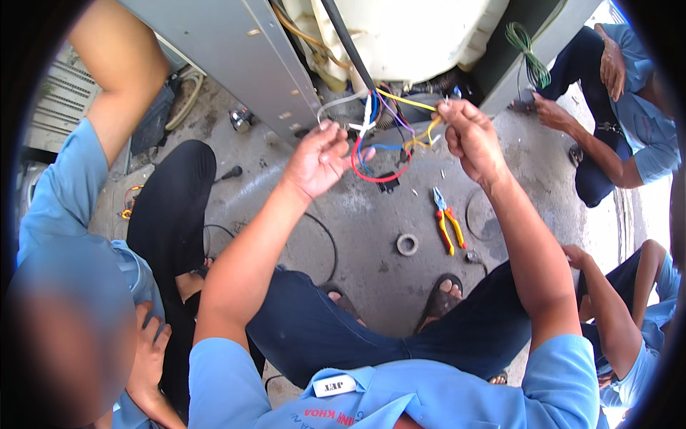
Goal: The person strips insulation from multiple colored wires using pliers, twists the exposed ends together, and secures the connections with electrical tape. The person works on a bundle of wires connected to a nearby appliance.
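My left hand [316,161] pinches the end of a grey wire [336,102], its other fingers curled. My right hand [473,139] is closed on a yellow wire [407,99], held between thumb and forefinger. Both wires come from a thick black cable [347,44] hanging from above. Between my hands are a looped red wire [379,179], a purple wire [400,121], blue wires and white connector pieces [368,113]. Beneath the red loop sits a small black box [388,185]. The wires cross, so some of their ends cannot be traced.
An opened grey cabinet [214,50] with a white tub [429,39] stands ahead. On the floor lie red-and-yellow pliers [448,225], a tape roll [407,245] and a black cord [332,243]. Co-workers sit close at left and right; one is near a green wire coil [527,57].
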The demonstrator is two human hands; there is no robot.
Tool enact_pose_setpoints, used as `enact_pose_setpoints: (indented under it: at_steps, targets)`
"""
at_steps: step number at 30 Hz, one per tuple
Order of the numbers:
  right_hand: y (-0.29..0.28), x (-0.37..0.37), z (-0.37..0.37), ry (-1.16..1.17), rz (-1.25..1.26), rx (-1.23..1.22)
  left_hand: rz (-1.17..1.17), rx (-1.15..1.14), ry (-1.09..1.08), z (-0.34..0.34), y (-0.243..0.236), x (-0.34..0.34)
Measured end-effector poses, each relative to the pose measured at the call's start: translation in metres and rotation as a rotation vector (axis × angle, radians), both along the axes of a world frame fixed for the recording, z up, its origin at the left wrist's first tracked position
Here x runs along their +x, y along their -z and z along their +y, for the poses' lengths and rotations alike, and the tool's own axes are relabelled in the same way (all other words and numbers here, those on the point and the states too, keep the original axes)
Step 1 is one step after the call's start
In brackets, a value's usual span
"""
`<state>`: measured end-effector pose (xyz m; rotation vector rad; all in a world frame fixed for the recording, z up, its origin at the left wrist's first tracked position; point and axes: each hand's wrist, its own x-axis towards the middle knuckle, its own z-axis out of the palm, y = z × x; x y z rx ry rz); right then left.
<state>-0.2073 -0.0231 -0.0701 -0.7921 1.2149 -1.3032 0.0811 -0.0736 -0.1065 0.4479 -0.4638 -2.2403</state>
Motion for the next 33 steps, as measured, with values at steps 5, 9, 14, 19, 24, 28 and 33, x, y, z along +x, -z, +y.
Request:
enact_pose_setpoints:
  at_steps: [5,9,14,19,24,28,33]
  targets:
    - [-0.002,-0.005,-0.006,0.026,-0.028,-0.049,-0.002,-0.037,0.003,-0.005,-0.007,-0.005]
    - [-0.004,-0.001,0.007,0.046,-0.016,0.014,-0.015,0.018,0.012,0.007,-0.006,-0.003]
    - [-0.005,-0.001,0.004,0.046,-0.021,0.003,-0.028,0.023,-0.01,0.005,-0.005,-0.003]
    - [-0.003,-0.001,0.003,0.041,-0.022,0.001,-0.027,0.024,-0.009,0.004,-0.006,-0.003]
    - [-0.005,-0.002,0.002,0.035,-0.025,0.01,-0.032,0.027,-0.016,0.005,-0.008,-0.003]
    - [-0.004,-0.002,0.001,0.017,-0.027,0.013,-0.048,0.03,-0.018,0.004,-0.009,-0.005]
    - [-0.005,0.002,0.001,0.016,-0.017,0.024,-0.039,0.034,-0.018,0.004,-0.008,-0.003]
